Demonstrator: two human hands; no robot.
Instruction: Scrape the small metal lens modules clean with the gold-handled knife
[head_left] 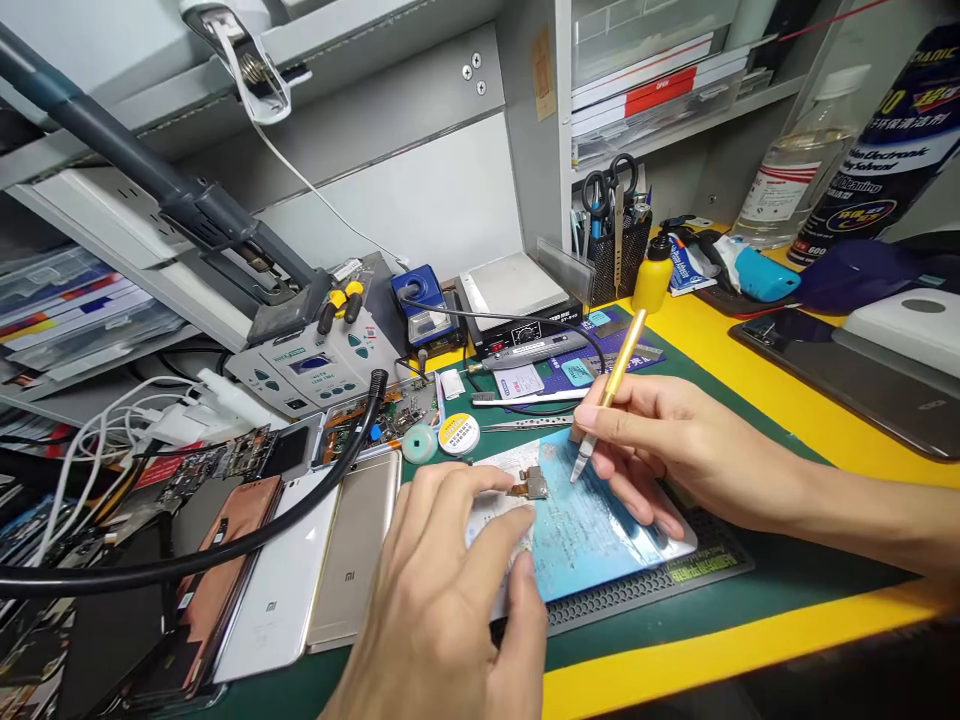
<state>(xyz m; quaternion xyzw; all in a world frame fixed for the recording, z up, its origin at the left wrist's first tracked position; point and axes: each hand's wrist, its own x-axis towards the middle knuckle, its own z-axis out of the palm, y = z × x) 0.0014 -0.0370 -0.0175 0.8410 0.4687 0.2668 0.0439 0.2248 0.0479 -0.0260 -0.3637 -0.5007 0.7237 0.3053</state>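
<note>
A gold pen-shaped tool (625, 358) is held in my right hand (667, 440), its clear pointed tip just over a blue, stained plate (600, 535). On the plate's paler left part lies a small metal component with an orange flex strip (534, 484). My left hand (457, 580) rests at the plate's left side with fingers spread and bent around the component; the index fingertip reaches the flex strip, and I cannot tell whether it presses on it. A grey perforated mat (600, 608) shows under the plate.
Phones such as a gold one (352, 560) and a white one (274, 580) lie left, beneath a black hose (300, 528). Behind the plate are tweezers (525, 424), a round tin (459, 434) and a heating unit (517, 300). A yellow bottle (651, 280) stands behind my right hand.
</note>
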